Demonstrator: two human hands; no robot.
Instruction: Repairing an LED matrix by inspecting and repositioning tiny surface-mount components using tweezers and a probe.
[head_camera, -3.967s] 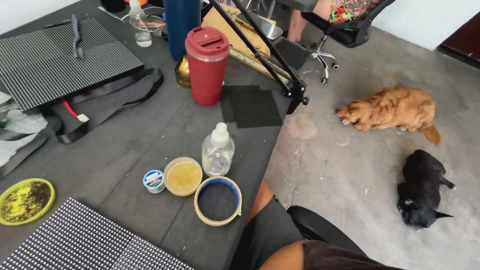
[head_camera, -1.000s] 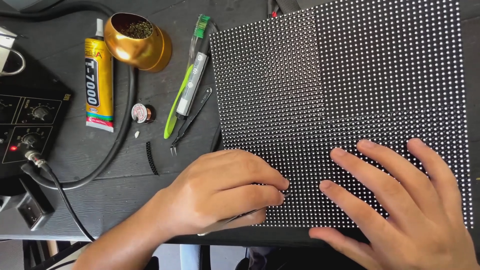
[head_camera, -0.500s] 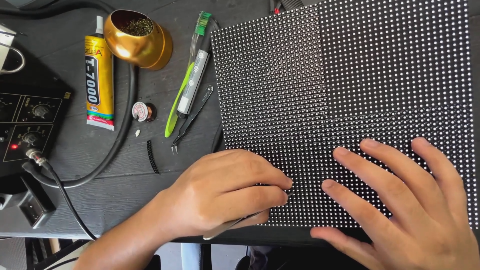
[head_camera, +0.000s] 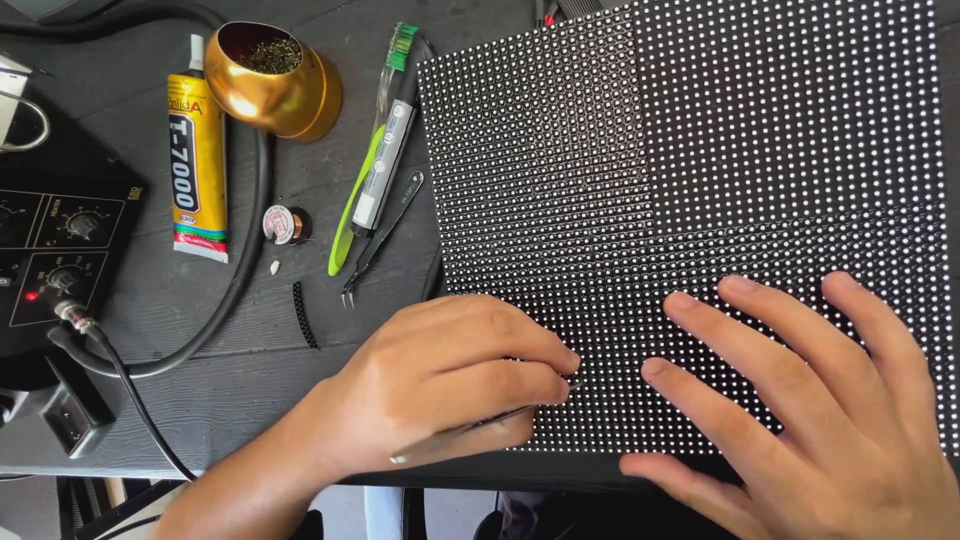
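Note:
A large black LED matrix panel (head_camera: 700, 180) with rows of small white dots lies flat on the dark table. My left hand (head_camera: 440, 385) rests at the panel's near left edge, fingers closed on thin metal tweezers (head_camera: 455, 435) whose tips touch the panel near its lower middle. My right hand (head_camera: 810, 400) lies flat on the panel's lower right part, fingers spread, holding nothing.
Left of the panel lie a green toothbrush (head_camera: 365, 160), a second pair of tweezers (head_camera: 382, 240), a yellow glue tube (head_camera: 197, 155), a small wire spool (head_camera: 286, 224) and a gold bowl (head_camera: 275, 80). A black control box (head_camera: 50, 250) with cables sits at far left.
Four seconds ago the view showed another table side with a red tumbler and two dogs on the floor. Over the last second both hands have barely shifted on the panel.

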